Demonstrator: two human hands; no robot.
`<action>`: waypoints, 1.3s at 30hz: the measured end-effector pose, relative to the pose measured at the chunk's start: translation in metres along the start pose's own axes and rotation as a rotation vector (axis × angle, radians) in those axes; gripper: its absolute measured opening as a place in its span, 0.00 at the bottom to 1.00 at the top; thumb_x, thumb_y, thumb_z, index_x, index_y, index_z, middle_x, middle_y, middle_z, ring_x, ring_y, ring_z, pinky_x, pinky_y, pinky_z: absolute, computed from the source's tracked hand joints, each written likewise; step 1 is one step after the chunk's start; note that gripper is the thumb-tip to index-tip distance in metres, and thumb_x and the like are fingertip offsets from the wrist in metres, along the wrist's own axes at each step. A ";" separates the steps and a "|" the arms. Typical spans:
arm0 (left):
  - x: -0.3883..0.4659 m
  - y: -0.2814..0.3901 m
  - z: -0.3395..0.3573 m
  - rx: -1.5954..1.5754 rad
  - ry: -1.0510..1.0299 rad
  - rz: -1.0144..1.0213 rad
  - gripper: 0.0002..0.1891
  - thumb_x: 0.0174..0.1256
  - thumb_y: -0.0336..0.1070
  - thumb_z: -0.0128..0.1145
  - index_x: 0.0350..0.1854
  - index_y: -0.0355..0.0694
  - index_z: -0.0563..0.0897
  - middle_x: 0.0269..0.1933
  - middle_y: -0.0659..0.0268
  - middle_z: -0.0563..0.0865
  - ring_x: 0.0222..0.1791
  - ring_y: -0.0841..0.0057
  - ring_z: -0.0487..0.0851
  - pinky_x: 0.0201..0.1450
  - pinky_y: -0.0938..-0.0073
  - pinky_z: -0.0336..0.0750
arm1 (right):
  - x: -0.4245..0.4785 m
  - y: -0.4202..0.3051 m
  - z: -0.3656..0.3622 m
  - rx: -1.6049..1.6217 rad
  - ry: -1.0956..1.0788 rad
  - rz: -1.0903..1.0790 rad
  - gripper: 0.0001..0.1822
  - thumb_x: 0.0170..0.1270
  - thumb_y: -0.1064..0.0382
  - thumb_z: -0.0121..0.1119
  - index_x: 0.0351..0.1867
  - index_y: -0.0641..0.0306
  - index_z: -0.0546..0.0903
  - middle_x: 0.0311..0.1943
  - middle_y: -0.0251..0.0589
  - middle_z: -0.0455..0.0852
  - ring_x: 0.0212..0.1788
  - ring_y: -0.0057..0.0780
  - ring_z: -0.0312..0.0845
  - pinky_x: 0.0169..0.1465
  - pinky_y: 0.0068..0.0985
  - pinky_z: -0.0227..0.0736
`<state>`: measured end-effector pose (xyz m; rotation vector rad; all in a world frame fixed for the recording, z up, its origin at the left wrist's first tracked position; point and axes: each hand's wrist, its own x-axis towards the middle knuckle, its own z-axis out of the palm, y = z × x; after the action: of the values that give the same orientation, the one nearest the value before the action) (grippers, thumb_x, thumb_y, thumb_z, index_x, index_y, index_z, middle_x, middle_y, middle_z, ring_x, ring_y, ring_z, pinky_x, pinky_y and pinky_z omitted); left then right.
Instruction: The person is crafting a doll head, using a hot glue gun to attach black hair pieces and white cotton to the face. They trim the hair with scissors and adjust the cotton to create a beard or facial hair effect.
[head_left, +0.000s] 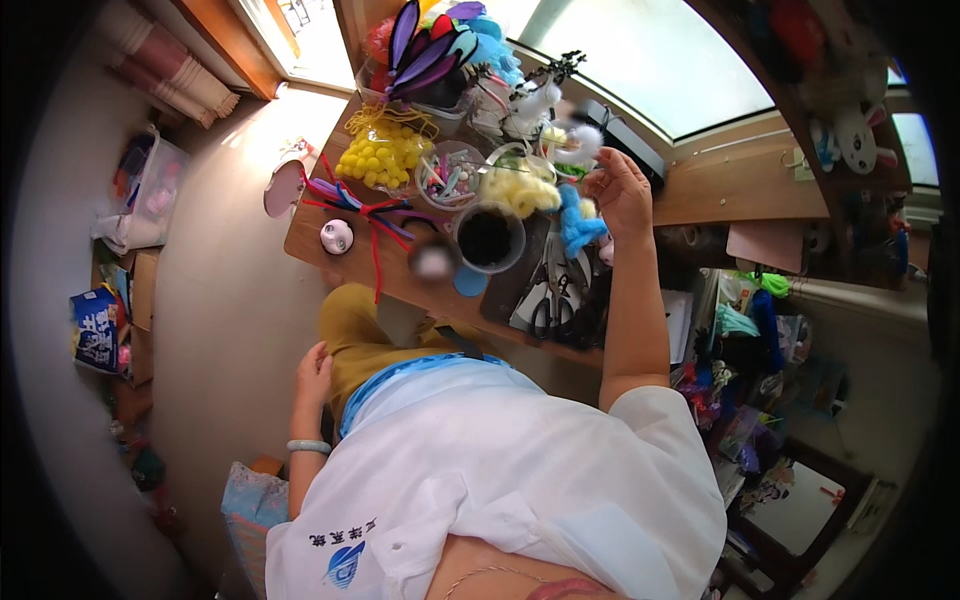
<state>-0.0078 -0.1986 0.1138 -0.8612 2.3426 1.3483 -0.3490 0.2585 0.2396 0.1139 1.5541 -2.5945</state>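
Note:
My left hand (313, 373) hangs beside my thigh, fingers loosely bent and nothing visible in it. Over the table's far right part, my right hand (621, 187) is raised with thumb and fingertips close together, right beside a white fluffy piece (581, 144); whether they grip it cannot be told. Below that hand lies a blue fuzzy figure (579, 223). Pale yellow fuzzy pieces (521, 187) are to its left. Nearer me are a round tub of black material (490, 236) and black-handled scissors (555, 300).
The wooden table (315, 229) also bears a bag of yellow pompoms (382, 157), a tub of mixed small parts (450, 176), red and purple pipe cleaners (364, 210) and a pink doll head (337, 237). A window sill (735, 180) borders the far side.

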 end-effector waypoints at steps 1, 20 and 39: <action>0.002 0.003 0.005 -0.034 -0.022 0.001 0.18 0.68 0.32 0.54 0.59 0.37 0.77 0.50 0.57 0.84 0.48 0.73 0.83 0.52 0.72 0.77 | -0.005 0.002 -0.007 0.073 0.007 0.013 0.12 0.72 0.61 0.51 0.44 0.65 0.81 0.37 0.44 0.88 0.29 0.31 0.84 0.31 0.24 0.76; 0.057 0.061 0.084 0.057 -0.241 0.243 0.13 0.67 0.29 0.56 0.52 0.33 0.79 0.39 0.60 0.85 0.40 0.76 0.83 0.46 0.76 0.77 | 0.096 0.092 0.063 -1.916 -0.392 0.168 0.15 0.60 0.53 0.60 0.44 0.56 0.84 0.41 0.46 0.86 0.45 0.46 0.81 0.47 0.38 0.75; 0.019 0.061 0.101 -0.190 -0.472 0.629 0.12 0.66 0.26 0.55 0.51 0.34 0.81 0.34 0.61 0.86 0.30 0.80 0.84 0.37 0.82 0.78 | -0.135 0.014 -0.006 -0.281 0.123 -0.677 0.04 0.65 0.69 0.58 0.36 0.69 0.78 0.38 0.59 0.87 0.26 0.38 0.87 0.21 0.23 0.79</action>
<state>-0.0648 -0.0960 0.0930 0.1939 2.1873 1.7840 -0.2130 0.2658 0.2414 -0.3449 2.3105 -2.8142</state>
